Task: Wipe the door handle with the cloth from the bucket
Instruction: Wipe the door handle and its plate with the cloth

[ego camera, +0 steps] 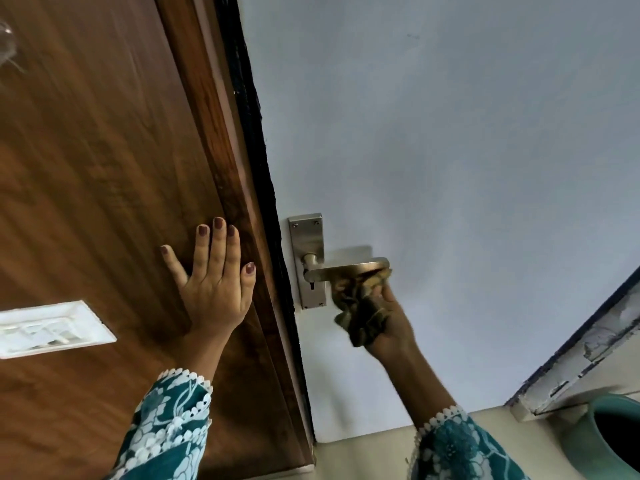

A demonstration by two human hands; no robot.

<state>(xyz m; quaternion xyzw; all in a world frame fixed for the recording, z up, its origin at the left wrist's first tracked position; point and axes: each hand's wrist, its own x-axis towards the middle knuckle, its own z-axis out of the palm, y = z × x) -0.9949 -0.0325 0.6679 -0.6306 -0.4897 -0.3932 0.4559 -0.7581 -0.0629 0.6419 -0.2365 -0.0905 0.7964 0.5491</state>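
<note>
Head view, looking along a pale grey-white door point(450, 150) that fills most of the frame, with a brown wooden panel point(104, 150) taking up the left side and a dark gap running between the two. No brand, label or readable writing shows on any surface. At the lower right a teal bucket point(581, 441) stands on the light floor, only part of its rim and wall in frame, well apart from the handle. On the wooden panel sits a white rectangular plate point(52, 329), blurred, its markings unreadable. The left hand point(211, 282) lies flat against the wood, fingers spread and pointing up, a teal floral sleeve point(166, 427) with white lace trim at the wrist. The right hand point(388, 320) is closed around a bunched olive-brown cloth point(363, 306), pressing it up against the underside of the brass-coloured door handle point(346, 270), near the lever's free end. The lever juts from a silver backplate point(308, 244) with two screws at its top.
</note>
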